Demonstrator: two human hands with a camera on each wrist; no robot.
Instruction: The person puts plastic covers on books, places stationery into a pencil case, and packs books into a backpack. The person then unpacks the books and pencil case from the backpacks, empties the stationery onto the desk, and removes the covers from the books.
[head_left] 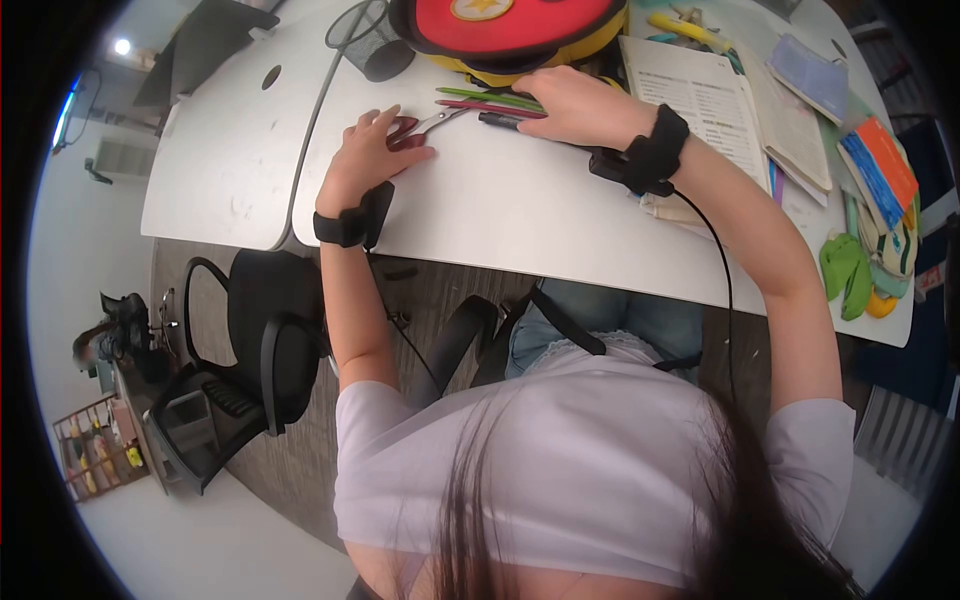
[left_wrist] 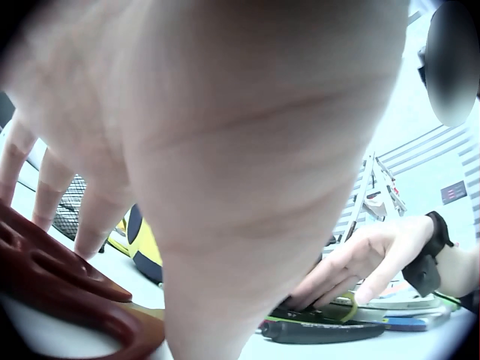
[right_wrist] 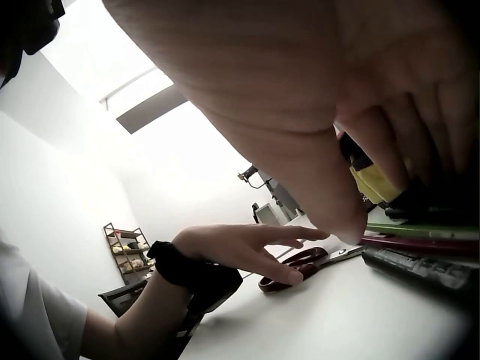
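In the head view my left hand point(head_left: 372, 155) is spread, its fingers and thumb around the dark red handles of the scissors point(head_left: 403, 134). The scissors lie on the white table with their blades toward the right. Those handles point(left_wrist: 71, 289) show large under the palm in the left wrist view. My right hand point(head_left: 583, 106) reaches, palm down, over the right ends of a green pencil point(head_left: 462, 92), a dark red pencil point(head_left: 465, 105) and a black marker point(head_left: 497, 120). The marker point(right_wrist: 420, 271) lies nearest the camera in the right wrist view. The right fingertips are partly hidden.
A red and yellow bag point(head_left: 560, 30) stands at the back, with a mesh pen cup point(head_left: 388, 62) left of it. Printed papers point(head_left: 690, 90), a blue notebook point(head_left: 808, 75), an orange and blue booklet point(head_left: 880, 170) and a green pouch point(head_left: 845, 275) lie at right.
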